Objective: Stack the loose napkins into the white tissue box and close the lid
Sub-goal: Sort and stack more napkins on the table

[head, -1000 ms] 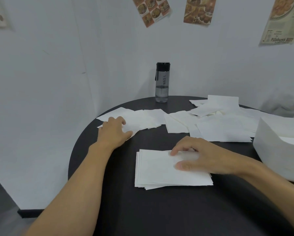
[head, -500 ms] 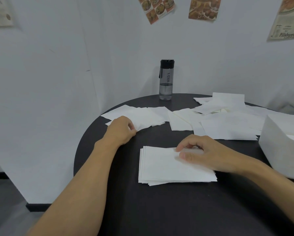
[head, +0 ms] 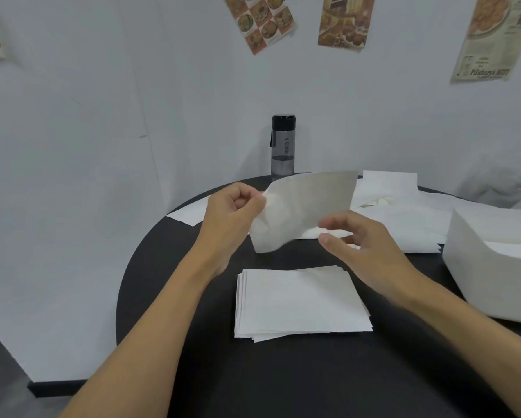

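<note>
Pinching a napkin (head: 304,206), left hand (head: 232,209)

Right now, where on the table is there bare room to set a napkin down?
Bare black table lies along the near edge in front of the napkin stack, and in a strip left of it, under the left forearm. The far side is crowded with loose napkins; the white tissue box fills the right.
</note>
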